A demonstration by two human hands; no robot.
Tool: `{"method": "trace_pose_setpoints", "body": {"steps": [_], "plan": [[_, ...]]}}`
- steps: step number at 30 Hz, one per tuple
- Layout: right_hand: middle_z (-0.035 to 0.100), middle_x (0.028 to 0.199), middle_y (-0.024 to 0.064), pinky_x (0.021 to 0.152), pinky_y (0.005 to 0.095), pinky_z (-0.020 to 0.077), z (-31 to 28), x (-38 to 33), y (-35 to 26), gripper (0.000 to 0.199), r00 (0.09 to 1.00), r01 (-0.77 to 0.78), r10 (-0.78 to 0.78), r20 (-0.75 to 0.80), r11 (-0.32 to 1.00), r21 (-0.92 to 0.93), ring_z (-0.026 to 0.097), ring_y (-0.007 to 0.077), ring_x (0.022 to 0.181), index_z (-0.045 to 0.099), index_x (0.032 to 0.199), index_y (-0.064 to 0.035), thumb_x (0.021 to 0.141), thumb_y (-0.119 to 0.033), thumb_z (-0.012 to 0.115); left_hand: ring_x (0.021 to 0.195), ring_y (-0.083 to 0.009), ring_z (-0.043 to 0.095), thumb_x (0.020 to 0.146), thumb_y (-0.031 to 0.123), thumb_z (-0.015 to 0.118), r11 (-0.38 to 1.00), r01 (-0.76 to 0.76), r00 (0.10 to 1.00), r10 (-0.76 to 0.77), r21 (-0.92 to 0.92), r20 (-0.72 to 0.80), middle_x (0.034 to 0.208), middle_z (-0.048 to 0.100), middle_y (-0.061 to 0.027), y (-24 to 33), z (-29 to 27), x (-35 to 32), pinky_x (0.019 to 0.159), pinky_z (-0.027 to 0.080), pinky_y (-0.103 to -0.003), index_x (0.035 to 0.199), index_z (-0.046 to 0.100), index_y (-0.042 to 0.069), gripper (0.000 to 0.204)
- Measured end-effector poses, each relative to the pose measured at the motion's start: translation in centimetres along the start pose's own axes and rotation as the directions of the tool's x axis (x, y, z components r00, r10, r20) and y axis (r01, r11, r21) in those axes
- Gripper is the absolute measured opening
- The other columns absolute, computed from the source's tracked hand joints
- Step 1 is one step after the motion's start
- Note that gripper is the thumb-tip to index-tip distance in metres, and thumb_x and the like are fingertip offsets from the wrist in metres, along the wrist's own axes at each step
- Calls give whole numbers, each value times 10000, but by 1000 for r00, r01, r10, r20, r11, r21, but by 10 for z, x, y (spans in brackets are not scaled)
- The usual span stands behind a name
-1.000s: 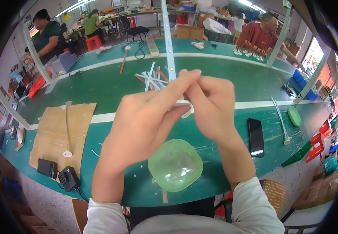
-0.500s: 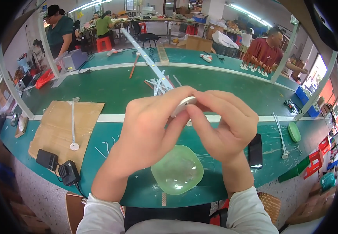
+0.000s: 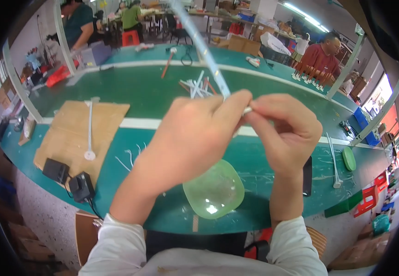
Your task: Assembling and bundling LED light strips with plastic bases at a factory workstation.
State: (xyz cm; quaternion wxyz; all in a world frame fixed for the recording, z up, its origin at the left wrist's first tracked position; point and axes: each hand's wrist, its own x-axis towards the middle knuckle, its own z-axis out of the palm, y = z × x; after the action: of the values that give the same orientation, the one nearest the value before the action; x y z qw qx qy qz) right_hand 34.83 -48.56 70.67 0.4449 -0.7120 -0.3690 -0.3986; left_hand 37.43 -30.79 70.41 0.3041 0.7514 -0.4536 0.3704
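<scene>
Thumb and forefinger of the right hand (image 3: pixel 294 131) pinch the edge of a small white piece (image 3: pixel 248 110), mostly hidden. Left hand (image 3: pixel 195 131) closed, forefinger against same piece; its thumb out of sight. Pale light strip (image 3: pixel 199 43) rises from behind left knuckles, slanting up and leftward; lower end covered. Beneath hands: translucent green bowl (image 3: pixel 215 193) on green bench (image 3: pixel 162 222). Beyond: loose heap of strips (image 3: pixel 198 88). Left: cardboard sheet (image 3: pixel 61 138) bearing a round-ended strip (image 3: pixel 89 133), two black adapters (image 3: pixel 82 187) at near edge. Right: dark phone (image 3: pixel 307 179) partly behind wrist; farther out, another round-ended strip (image 3: pixel 332 161) near small green dish (image 3: pixel 348 158).
</scene>
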Motion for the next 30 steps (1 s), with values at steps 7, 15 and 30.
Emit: {"method": "trace_pose_setpoints", "body": {"steps": [7, 15, 30], "plan": [[702, 996, 140, 764, 247, 543, 13, -9, -11, 216, 942, 33, -36, -333, 999, -15, 671, 161, 876, 664, 1051, 70, 839, 109, 670, 649, -238, 652, 753, 8, 716, 958, -200, 967, 160, -206, -197, 776, 644, -110, -6, -2, -2, 598, 485, -298, 1028, 669, 48, 282], [709, 932, 129, 710, 308, 574, 24, -71, -9, 178, 887, -286, 384, 257, 893, -347, 698, 202, 809, 676, 1025, 44, 855, 56, 625, 647, -234, 654, 759, 18, 716, 947, -47, 990, 2, -319, -141, 766, 646, -110, -49, -6, -74, 597, 486, -296, 1018, 665, 44, 265], [648, 844, 143, 690, 398, 536, 60, -145, -8, 174, 676, -147, 486, 555, 826, -544, 640, 337, 774, 678, 959, -10, 786, -21, 699, 642, -227, 656, 771, 39, 715, 942, -65, 992, 27, -328, -120, 746, 649, -110, -53, 67, 47, 595, 488, -294, 998, 658, 37, 233]]}}
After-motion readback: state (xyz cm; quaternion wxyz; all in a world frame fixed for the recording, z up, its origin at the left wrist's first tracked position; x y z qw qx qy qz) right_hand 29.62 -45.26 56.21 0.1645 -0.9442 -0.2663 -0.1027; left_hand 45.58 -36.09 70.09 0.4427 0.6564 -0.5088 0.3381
